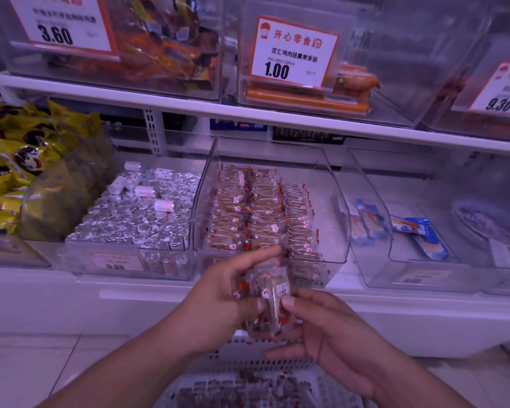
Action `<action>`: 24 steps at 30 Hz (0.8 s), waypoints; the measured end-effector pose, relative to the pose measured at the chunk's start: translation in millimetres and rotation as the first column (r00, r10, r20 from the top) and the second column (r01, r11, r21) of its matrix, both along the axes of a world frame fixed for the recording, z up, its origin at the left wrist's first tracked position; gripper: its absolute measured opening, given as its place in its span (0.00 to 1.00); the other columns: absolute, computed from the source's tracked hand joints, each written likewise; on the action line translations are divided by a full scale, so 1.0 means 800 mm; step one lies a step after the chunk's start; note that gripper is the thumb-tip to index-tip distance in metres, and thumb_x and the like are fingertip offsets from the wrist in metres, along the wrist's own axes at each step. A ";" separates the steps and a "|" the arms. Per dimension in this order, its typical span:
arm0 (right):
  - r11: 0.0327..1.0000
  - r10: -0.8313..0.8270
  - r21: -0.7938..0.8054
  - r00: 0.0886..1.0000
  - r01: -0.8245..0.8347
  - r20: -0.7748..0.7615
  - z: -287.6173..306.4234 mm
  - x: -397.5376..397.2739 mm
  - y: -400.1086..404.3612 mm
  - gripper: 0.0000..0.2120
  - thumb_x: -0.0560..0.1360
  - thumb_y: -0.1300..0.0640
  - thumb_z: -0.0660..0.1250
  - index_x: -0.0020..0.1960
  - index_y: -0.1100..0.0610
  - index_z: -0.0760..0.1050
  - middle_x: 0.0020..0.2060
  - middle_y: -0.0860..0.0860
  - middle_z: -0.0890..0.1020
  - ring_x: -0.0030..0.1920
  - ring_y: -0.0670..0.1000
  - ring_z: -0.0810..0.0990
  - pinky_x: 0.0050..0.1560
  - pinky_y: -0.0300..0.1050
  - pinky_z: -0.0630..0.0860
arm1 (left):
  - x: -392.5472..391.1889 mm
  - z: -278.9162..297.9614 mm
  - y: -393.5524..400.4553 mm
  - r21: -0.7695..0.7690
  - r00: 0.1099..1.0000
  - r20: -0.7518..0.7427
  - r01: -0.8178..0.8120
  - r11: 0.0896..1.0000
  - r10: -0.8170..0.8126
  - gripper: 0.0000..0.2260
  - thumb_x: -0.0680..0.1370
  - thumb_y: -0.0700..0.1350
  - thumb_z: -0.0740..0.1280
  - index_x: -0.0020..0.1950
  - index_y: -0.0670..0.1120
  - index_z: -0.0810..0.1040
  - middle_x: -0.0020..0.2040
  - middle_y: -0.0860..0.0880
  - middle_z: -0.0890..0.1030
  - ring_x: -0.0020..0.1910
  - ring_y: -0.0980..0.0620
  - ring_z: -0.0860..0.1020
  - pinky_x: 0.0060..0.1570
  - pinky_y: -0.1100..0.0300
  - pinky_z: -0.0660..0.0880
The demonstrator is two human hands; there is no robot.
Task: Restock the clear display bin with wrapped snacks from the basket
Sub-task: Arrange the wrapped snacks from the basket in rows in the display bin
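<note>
Just in front of the clear bin (273, 207), above the basket (248, 387), the left hand (227, 293) clutches a loose handful of wrapped snacks (265, 304) while the right hand (321, 325) pinches one packet at its edge. The slippery wrappers could slide free and drop to the floor, or knock the bin's neat rows askew.

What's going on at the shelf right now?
A person is restocking. Both hands, left hand and right hand, hold a bundle of wrapped snacks just in front of the clear display bin, which already holds rows of them. The basket below still has more.
</note>
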State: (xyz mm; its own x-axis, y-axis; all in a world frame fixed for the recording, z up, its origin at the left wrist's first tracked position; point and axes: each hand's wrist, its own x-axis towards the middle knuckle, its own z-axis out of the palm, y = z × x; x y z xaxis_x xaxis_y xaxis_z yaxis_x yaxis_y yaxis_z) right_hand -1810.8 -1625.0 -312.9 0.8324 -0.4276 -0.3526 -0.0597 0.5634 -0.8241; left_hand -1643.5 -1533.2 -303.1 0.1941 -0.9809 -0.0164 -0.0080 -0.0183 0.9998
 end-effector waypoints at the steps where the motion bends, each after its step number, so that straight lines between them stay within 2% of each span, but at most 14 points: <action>1: 0.999 -0.028 -0.035 1.000 0.027 -0.013 0.000 0.000 0.000 0.21 0.70 0.57 0.73 0.60 0.65 0.78 0.52 0.67 0.80 0.54 0.67 0.78 0.47 0.59 0.82 | -0.002 0.000 -0.001 -0.001 0.999 -0.040 -0.023 1.000 0.023 0.29 0.74 0.22 0.64 0.70 0.48 0.74 0.56 0.52 0.85 0.47 0.57 0.82 0.42 0.65 0.77; 3: 0.992 -0.102 -0.071 0.995 0.101 -0.010 0.002 0.001 -0.001 0.20 0.67 0.60 0.76 0.56 0.67 0.79 0.49 0.66 0.81 0.50 0.63 0.80 0.46 0.58 0.82 | -0.001 0.002 -0.003 -0.026 0.993 -0.095 -0.067 0.997 0.065 0.26 0.76 0.24 0.64 0.69 0.46 0.75 0.58 0.54 0.84 0.54 0.57 0.82 0.48 0.66 0.78; 5: 0.970 -0.231 -0.072 0.973 0.232 0.012 0.007 0.002 -0.008 0.22 0.64 0.62 0.78 0.53 0.70 0.78 0.46 0.65 0.82 0.43 0.58 0.82 0.43 0.56 0.82 | 0.009 0.005 -0.006 -0.073 0.983 -0.160 -0.104 0.992 0.091 0.24 0.77 0.25 0.62 0.67 0.46 0.76 0.60 0.52 0.83 0.59 0.52 0.82 0.55 0.60 0.79; 7: 0.916 -0.364 -0.167 0.930 0.366 0.042 0.021 0.005 -0.024 0.20 0.62 0.57 0.76 0.49 0.68 0.79 0.39 0.61 0.82 0.38 0.55 0.82 0.41 0.53 0.81 | 0.024 0.009 -0.008 -0.083 0.965 -0.203 -0.189 0.978 0.169 0.24 0.77 0.23 0.59 0.63 0.46 0.78 0.58 0.47 0.84 0.52 0.47 0.84 0.49 0.52 0.81; 8: 0.869 -0.392 -0.317 0.920 0.379 0.026 0.031 0.008 -0.035 0.16 0.63 0.57 0.76 0.47 0.65 0.80 0.38 0.58 0.83 0.38 0.53 0.82 0.42 0.50 0.80 | 0.034 0.010 -0.009 -0.094 0.953 -0.166 -0.271 0.958 0.253 0.25 0.76 0.22 0.58 0.60 0.47 0.80 0.55 0.45 0.85 0.46 0.48 0.85 0.42 0.52 0.80; 10: 0.694 -0.363 -0.685 0.929 0.219 -0.071 0.056 0.020 -0.060 0.09 0.68 0.61 0.76 0.47 0.57 0.81 0.40 0.52 0.86 0.39 0.46 0.82 0.42 0.39 0.79 | 0.055 0.009 -0.012 -0.177 0.913 -0.033 -0.406 0.897 0.407 0.24 0.76 0.21 0.56 0.52 0.47 0.81 0.47 0.44 0.84 0.32 0.56 0.81 0.30 0.63 0.73; 12: 0.447 -0.266 -0.888 0.933 -0.106 -0.245 0.075 0.038 -0.086 0.09 0.70 0.60 0.77 0.47 0.51 0.81 0.39 0.45 0.86 0.38 0.38 0.81 0.40 0.28 0.75 | 0.075 0.007 -0.016 -0.244 0.871 0.107 -0.445 0.862 0.480 0.20 0.78 0.25 0.59 0.49 0.48 0.81 0.40 0.52 0.84 0.26 0.62 0.75 0.25 0.71 0.69; 14: 0.230 -0.187 -0.883 0.872 -0.409 -0.453 0.083 0.060 -0.107 0.10 0.71 0.55 0.76 0.51 0.51 0.81 0.42 0.45 0.84 0.40 0.38 0.80 0.41 0.29 0.73 | 0.087 0.004 -0.019 -0.263 0.820 0.296 -0.422 0.867 0.489 0.18 0.78 0.30 0.62 0.49 0.53 0.81 0.37 0.59 0.83 0.28 0.62 0.75 0.28 0.72 0.69; 16: 0.082 -0.160 -0.813 0.797 -0.577 -0.582 0.079 0.078 -0.119 0.13 0.72 0.52 0.74 0.55 0.54 0.81 0.46 0.47 0.84 0.44 0.43 0.80 0.45 0.34 0.73 | 0.093 0.001 -0.018 -0.257 0.729 0.522 -0.360 0.897 0.443 0.16 0.78 0.35 0.65 0.49 0.56 0.81 0.37 0.60 0.81 0.33 0.61 0.77 0.32 0.70 0.70; 18: 0.019 -0.142 -0.779 0.770 -0.627 -0.622 0.071 0.091 -0.125 0.14 0.72 0.52 0.74 0.56 0.54 0.81 0.48 0.47 0.83 0.46 0.45 0.79 0.46 0.34 0.72 | 0.093 -0.002 -0.018 -0.257 0.637 0.665 -0.295 0.920 0.390 0.13 0.77 0.37 0.66 0.51 0.56 0.81 0.40 0.64 0.77 0.39 0.67 0.76 0.37 0.75 0.67; 20: 0.021 -0.135 -0.767 0.758 -0.642 -0.638 0.064 0.098 -0.125 0.16 0.72 0.51 0.74 0.59 0.53 0.81 0.51 0.47 0.83 0.48 0.43 0.79 0.46 0.29 0.71 | 0.090 -0.005 -0.017 -0.252 0.603 0.719 -0.236 0.939 0.345 0.11 0.77 0.39 0.66 0.53 0.54 0.82 0.43 0.66 0.73 0.43 0.71 0.73 0.41 0.77 0.65; 23: 0.023 -0.130 -0.782 0.773 -0.623 -0.621 0.059 0.100 -0.126 0.22 0.71 0.49 0.76 0.63 0.53 0.80 0.58 0.45 0.82 0.54 0.41 0.78 0.50 0.28 0.69 | 0.089 -0.003 -0.017 -0.225 0.583 0.756 -0.197 0.954 0.299 0.10 0.79 0.43 0.64 0.56 0.53 0.81 0.45 0.62 0.73 0.40 0.65 0.73 0.42 0.71 0.69; 24: 0.034 -0.111 -0.788 0.781 -0.615 -0.615 0.059 0.099 -0.125 0.22 0.71 0.49 0.76 0.64 0.52 0.80 0.59 0.44 0.82 0.56 0.41 0.79 0.53 0.31 0.70 | 0.088 -0.002 -0.015 -0.222 0.567 0.772 -0.181 0.958 0.287 0.11 0.79 0.44 0.63 0.59 0.53 0.80 0.49 0.61 0.74 0.40 0.63 0.74 0.45 0.63 0.74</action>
State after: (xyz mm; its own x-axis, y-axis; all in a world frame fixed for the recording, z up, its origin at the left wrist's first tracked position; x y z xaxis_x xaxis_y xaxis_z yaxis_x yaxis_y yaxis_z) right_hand -1732.0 -1725.1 -265.8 0.8749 -0.4570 -0.1605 -0.4824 -0.7927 -0.3728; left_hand -1573.5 -1545.5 -304.7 0.3010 -0.8838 0.3582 -0.8046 -0.0337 0.5929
